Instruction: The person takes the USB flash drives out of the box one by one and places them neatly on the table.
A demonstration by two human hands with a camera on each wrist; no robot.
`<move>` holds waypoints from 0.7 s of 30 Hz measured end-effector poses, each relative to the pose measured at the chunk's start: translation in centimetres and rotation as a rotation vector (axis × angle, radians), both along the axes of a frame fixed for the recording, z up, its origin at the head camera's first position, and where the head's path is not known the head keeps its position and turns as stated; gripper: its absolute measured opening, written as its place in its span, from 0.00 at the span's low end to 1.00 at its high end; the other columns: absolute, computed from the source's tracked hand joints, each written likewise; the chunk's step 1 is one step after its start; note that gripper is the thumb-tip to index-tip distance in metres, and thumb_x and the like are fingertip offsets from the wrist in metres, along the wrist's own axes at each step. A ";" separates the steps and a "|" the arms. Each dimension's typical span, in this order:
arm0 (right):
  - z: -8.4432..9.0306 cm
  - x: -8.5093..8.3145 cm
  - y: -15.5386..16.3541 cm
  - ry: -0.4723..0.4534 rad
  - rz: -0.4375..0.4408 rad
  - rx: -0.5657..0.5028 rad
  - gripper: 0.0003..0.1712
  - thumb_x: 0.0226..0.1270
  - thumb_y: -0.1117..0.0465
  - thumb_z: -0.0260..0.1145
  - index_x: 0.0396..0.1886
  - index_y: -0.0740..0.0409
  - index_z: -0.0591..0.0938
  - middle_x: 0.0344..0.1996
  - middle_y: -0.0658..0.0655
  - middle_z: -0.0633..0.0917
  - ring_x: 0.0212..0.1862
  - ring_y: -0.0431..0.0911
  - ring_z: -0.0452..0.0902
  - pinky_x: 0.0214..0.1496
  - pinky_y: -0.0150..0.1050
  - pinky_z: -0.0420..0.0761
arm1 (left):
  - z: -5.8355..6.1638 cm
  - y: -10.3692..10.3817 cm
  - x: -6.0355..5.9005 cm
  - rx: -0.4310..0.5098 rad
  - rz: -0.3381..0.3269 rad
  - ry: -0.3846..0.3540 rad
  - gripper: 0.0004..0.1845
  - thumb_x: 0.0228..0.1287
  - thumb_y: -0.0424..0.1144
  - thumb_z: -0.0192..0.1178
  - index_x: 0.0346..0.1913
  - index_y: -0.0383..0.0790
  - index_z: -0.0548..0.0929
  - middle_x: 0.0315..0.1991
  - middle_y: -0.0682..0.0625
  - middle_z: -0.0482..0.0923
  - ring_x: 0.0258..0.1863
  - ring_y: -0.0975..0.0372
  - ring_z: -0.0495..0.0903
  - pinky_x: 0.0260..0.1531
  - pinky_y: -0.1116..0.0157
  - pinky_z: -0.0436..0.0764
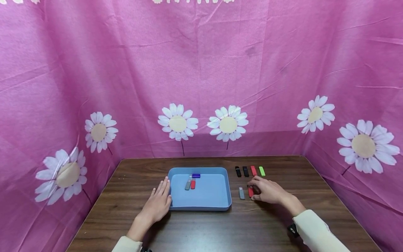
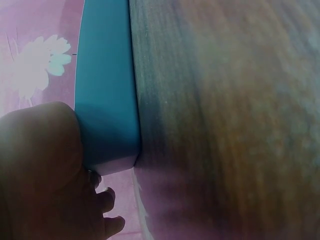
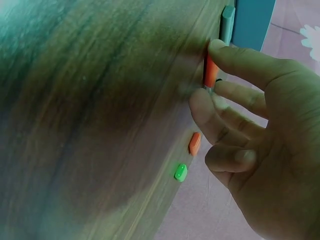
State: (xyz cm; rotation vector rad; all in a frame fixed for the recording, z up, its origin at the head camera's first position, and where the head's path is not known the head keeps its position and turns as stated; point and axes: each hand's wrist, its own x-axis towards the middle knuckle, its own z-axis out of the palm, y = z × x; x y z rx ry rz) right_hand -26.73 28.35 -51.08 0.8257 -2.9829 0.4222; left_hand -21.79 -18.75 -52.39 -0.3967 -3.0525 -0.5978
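My right hand (image 1: 269,191) pinches a red USB stick (image 1: 251,192) lengthwise on the table, right of the tray. In the right wrist view, the thumb is at one end of that red stick (image 3: 211,72) and a fingertip at the other. A grey USB stick (image 1: 241,193) with a metal plug lies just left of it. My left hand (image 1: 156,204) rests against the left side of the blue tray (image 1: 204,201), its fingers extended along the rim. Inside the tray lie a blue USB stick (image 1: 196,176), a grey one (image 1: 188,184) and a red one (image 1: 193,184).
Beyond the right hand, a row on the table holds two black sticks (image 1: 238,171), a red stick (image 1: 253,170) and a green stick (image 1: 262,170). The brown wooden table (image 1: 204,231) is bordered by a pink flowered curtain (image 1: 195,70) at the back and sides.
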 end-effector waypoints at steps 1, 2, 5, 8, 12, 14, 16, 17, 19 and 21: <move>-0.1 0.0 0.0 0.003 0.003 0.003 0.28 0.58 0.53 0.83 0.57 0.55 0.88 0.50 0.51 0.84 0.38 0.38 0.76 0.37 0.42 0.81 | 0.0 0.0 0.0 0.001 0.000 0.001 0.33 0.85 0.41 0.47 0.83 0.28 0.57 0.87 0.37 0.48 0.85 0.40 0.53 0.81 0.34 0.56; -0.1 0.0 -0.1 0.001 -0.001 0.004 0.28 0.58 0.53 0.82 0.57 0.55 0.88 0.51 0.50 0.84 0.38 0.37 0.76 0.38 0.41 0.81 | 0.0 0.0 0.0 0.002 0.000 0.001 0.33 0.85 0.41 0.47 0.83 0.28 0.57 0.87 0.36 0.48 0.85 0.40 0.53 0.81 0.34 0.56; -0.1 0.1 -0.3 -0.003 0.005 0.004 0.27 0.59 0.55 0.82 0.58 0.55 0.88 0.51 0.50 0.84 0.38 0.38 0.76 0.38 0.41 0.81 | 0.0 0.0 0.0 0.005 0.000 0.001 0.33 0.85 0.40 0.47 0.83 0.28 0.56 0.87 0.36 0.48 0.85 0.40 0.53 0.81 0.34 0.56; -0.1 0.1 -0.4 -0.017 -0.006 0.002 0.27 0.59 0.56 0.82 0.58 0.55 0.87 0.52 0.50 0.83 0.39 0.38 0.75 0.39 0.42 0.80 | 0.0 0.0 0.0 0.005 0.001 0.001 0.33 0.85 0.41 0.47 0.83 0.28 0.56 0.87 0.36 0.48 0.85 0.40 0.53 0.81 0.33 0.56; -0.1 0.1 -0.5 -0.028 -0.019 0.009 0.27 0.59 0.55 0.82 0.58 0.54 0.87 0.53 0.50 0.83 0.40 0.38 0.76 0.40 0.44 0.82 | 0.0 0.1 -0.1 0.002 0.002 -0.002 0.33 0.85 0.41 0.46 0.83 0.28 0.56 0.87 0.36 0.48 0.85 0.40 0.53 0.81 0.34 0.56; -0.2 0.1 -0.5 -0.027 -0.019 0.011 0.27 0.59 0.55 0.82 0.59 0.54 0.87 0.54 0.50 0.83 0.41 0.38 0.77 0.41 0.44 0.83 | 0.0 0.1 -0.1 -0.002 0.004 -0.005 0.33 0.85 0.42 0.46 0.83 0.28 0.56 0.87 0.37 0.48 0.86 0.40 0.52 0.81 0.34 0.56; -0.2 0.2 -0.4 -0.026 -0.018 0.009 0.27 0.59 0.55 0.82 0.59 0.54 0.87 0.54 0.50 0.83 0.42 0.39 0.78 0.42 0.45 0.83 | 0.0 0.1 -0.1 -0.001 0.004 -0.004 0.33 0.85 0.42 0.46 0.83 0.28 0.56 0.87 0.37 0.48 0.86 0.40 0.53 0.81 0.34 0.56; -0.2 0.2 -0.4 -0.025 -0.018 0.007 0.28 0.59 0.55 0.82 0.59 0.54 0.87 0.55 0.50 0.83 0.42 0.39 0.79 0.42 0.45 0.83 | 0.1 0.1 -0.1 -0.002 0.004 -0.004 0.33 0.85 0.42 0.46 0.83 0.28 0.56 0.87 0.36 0.48 0.85 0.40 0.53 0.81 0.34 0.56; -0.2 0.2 -0.4 -0.025 -0.018 0.001 0.29 0.59 0.55 0.82 0.60 0.54 0.87 0.55 0.51 0.83 0.43 0.40 0.79 0.43 0.46 0.84 | 0.1 0.1 -0.1 -0.003 0.007 -0.008 0.33 0.85 0.41 0.46 0.84 0.28 0.56 0.87 0.37 0.48 0.86 0.40 0.52 0.81 0.34 0.56; -0.2 0.2 -0.3 -0.025 -0.019 -0.006 0.30 0.59 0.55 0.82 0.61 0.54 0.86 0.56 0.51 0.83 0.44 0.40 0.80 0.43 0.46 0.84 | 0.2 0.1 -0.1 0.000 0.008 -0.009 0.33 0.85 0.41 0.46 0.83 0.28 0.56 0.87 0.37 0.48 0.86 0.40 0.53 0.81 0.34 0.56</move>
